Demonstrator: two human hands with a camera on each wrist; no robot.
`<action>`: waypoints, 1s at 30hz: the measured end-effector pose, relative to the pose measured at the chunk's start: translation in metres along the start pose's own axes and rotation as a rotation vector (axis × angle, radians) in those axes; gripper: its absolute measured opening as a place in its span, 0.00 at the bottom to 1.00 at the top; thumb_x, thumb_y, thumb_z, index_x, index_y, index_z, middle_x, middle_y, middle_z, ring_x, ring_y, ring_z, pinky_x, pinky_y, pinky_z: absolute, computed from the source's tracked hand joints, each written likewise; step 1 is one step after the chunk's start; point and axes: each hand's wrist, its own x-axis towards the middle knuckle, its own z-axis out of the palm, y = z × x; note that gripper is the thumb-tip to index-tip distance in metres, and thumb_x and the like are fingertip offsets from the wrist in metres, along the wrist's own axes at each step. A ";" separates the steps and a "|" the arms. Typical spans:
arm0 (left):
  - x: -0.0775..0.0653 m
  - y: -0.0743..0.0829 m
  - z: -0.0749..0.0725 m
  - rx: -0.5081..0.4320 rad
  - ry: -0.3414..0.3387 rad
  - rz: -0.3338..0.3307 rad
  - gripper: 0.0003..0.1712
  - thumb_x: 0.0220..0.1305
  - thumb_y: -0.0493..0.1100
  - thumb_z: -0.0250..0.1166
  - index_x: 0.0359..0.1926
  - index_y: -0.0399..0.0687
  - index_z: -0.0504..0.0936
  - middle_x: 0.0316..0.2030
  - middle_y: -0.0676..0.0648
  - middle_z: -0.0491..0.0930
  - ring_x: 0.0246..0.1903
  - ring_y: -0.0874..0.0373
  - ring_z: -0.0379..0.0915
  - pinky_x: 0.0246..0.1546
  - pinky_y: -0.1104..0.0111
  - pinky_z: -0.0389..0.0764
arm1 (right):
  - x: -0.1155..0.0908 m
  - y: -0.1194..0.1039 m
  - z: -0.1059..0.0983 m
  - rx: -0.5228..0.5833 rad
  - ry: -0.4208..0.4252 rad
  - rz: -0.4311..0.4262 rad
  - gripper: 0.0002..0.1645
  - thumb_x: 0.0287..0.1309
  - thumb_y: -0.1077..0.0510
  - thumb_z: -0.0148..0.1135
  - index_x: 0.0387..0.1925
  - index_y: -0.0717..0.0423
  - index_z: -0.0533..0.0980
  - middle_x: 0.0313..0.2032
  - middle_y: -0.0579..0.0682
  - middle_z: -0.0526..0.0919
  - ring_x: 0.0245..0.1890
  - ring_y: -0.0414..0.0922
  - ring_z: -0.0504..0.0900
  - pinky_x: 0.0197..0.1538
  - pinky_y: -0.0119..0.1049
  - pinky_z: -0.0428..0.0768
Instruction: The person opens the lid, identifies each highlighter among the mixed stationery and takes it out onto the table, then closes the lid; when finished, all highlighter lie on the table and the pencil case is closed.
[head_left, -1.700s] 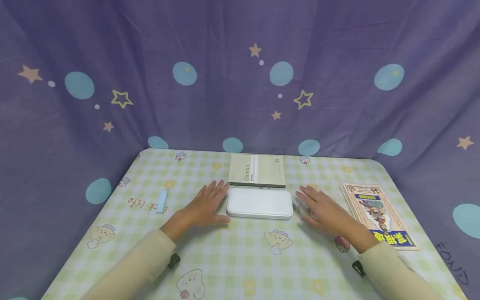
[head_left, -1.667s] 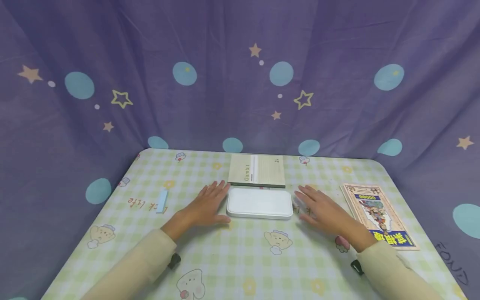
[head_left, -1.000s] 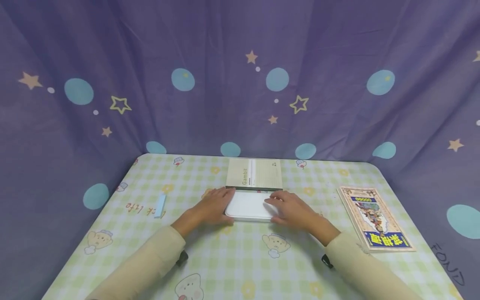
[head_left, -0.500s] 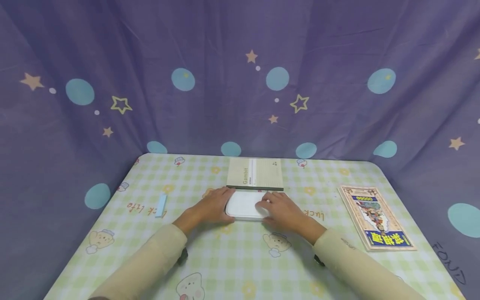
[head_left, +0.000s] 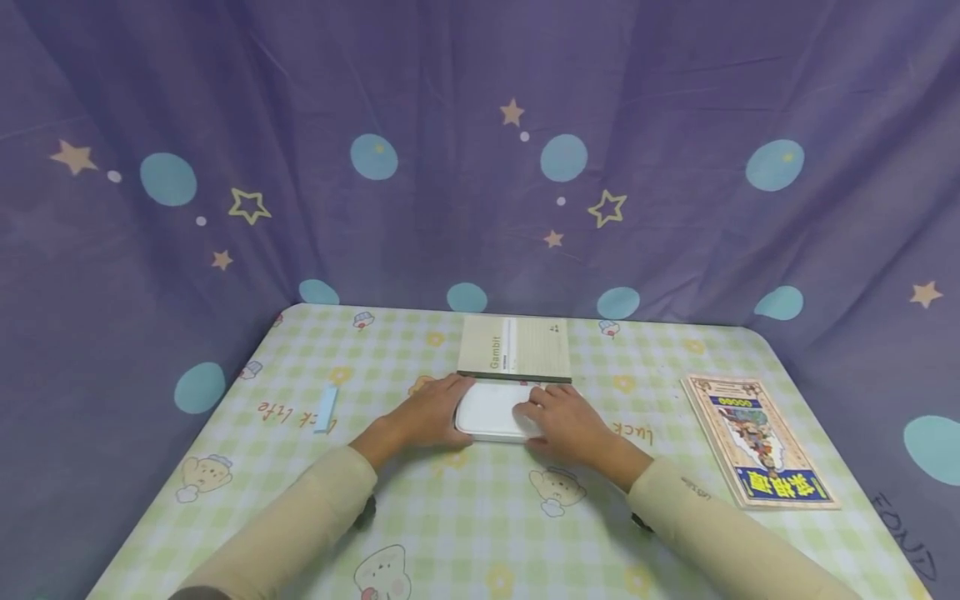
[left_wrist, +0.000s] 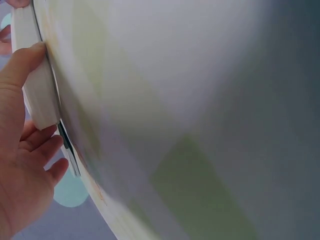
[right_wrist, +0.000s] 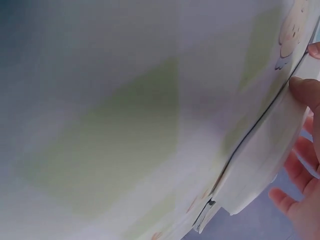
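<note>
A flat white case with rounded corners [head_left: 491, 410] lies in the middle of the table in the head view. My left hand [head_left: 429, 412] grips its left end, thumb along the front side and fingers around the far corner; the left wrist view shows that thumb [left_wrist: 25, 62] on the case's side. My right hand [head_left: 573, 427] holds the case from the right, its fingers over the top and far edge and its thumb at the front. The case's right end is hidden beneath this hand. In the right wrist view, the right thumb [right_wrist: 305, 90] presses the white side.
Just behind the case lies a beige notebook marked Gambit [head_left: 517, 346]. On the right is a colourful booklet [head_left: 761, 442], on the left a small light-blue strip [head_left: 326, 408]. A purple curtain [head_left: 465, 242] hangs behind the checked tabletop [head_left: 450, 533].
Both hands have moved inward from beside the white case and taken hold of it. The right hand travelled farther, leftward over the case's right part. Case, notebook and booklet stayed in place.
</note>
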 end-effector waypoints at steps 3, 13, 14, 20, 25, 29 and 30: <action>0.000 -0.001 0.001 0.009 -0.005 0.002 0.56 0.48 0.61 0.77 0.72 0.37 0.66 0.62 0.41 0.76 0.62 0.48 0.74 0.63 0.50 0.71 | -0.002 0.001 0.004 0.000 0.014 0.002 0.30 0.53 0.40 0.74 0.57 0.42 0.79 0.49 0.45 0.81 0.50 0.48 0.79 0.62 0.50 0.74; -0.003 0.001 0.001 0.011 -0.035 -0.038 0.57 0.48 0.62 0.77 0.72 0.38 0.66 0.64 0.40 0.75 0.63 0.46 0.74 0.63 0.49 0.71 | -0.002 0.002 0.014 -0.009 0.027 0.041 0.37 0.53 0.35 0.71 0.63 0.43 0.77 0.55 0.48 0.80 0.54 0.50 0.78 0.62 0.51 0.74; -0.003 0.001 0.001 0.014 -0.034 -0.038 0.57 0.48 0.62 0.77 0.72 0.38 0.66 0.64 0.40 0.76 0.63 0.46 0.74 0.62 0.49 0.71 | -0.002 0.001 0.013 -0.012 0.018 0.048 0.38 0.54 0.34 0.71 0.63 0.43 0.77 0.56 0.49 0.80 0.55 0.51 0.77 0.62 0.51 0.73; -0.006 0.000 -0.001 0.028 -0.025 -0.041 0.57 0.48 0.61 0.77 0.72 0.37 0.66 0.64 0.40 0.75 0.63 0.45 0.74 0.62 0.49 0.71 | 0.003 -0.004 0.009 -0.058 0.009 0.051 0.40 0.54 0.33 0.68 0.64 0.47 0.77 0.57 0.52 0.81 0.54 0.52 0.79 0.62 0.50 0.74; -0.006 0.001 -0.003 0.043 -0.026 -0.043 0.57 0.47 0.61 0.78 0.71 0.37 0.67 0.63 0.40 0.76 0.62 0.46 0.74 0.60 0.49 0.72 | 0.006 -0.008 0.008 -0.120 0.056 -0.007 0.38 0.51 0.35 0.67 0.60 0.51 0.79 0.49 0.52 0.85 0.46 0.52 0.83 0.56 0.47 0.77; 0.001 0.005 -0.003 0.084 -0.021 -0.025 0.55 0.46 0.61 0.77 0.70 0.37 0.68 0.63 0.40 0.76 0.60 0.46 0.76 0.60 0.50 0.73 | 0.004 -0.006 0.007 -0.188 0.072 -0.045 0.36 0.51 0.37 0.67 0.58 0.53 0.79 0.42 0.51 0.86 0.39 0.51 0.84 0.50 0.45 0.79; 0.003 0.006 -0.003 0.090 -0.017 -0.022 0.55 0.46 0.61 0.77 0.69 0.37 0.69 0.62 0.40 0.76 0.60 0.46 0.76 0.61 0.50 0.73 | 0.003 -0.005 0.007 -0.201 0.074 -0.052 0.36 0.51 0.37 0.67 0.57 0.53 0.79 0.41 0.51 0.86 0.38 0.51 0.84 0.49 0.45 0.78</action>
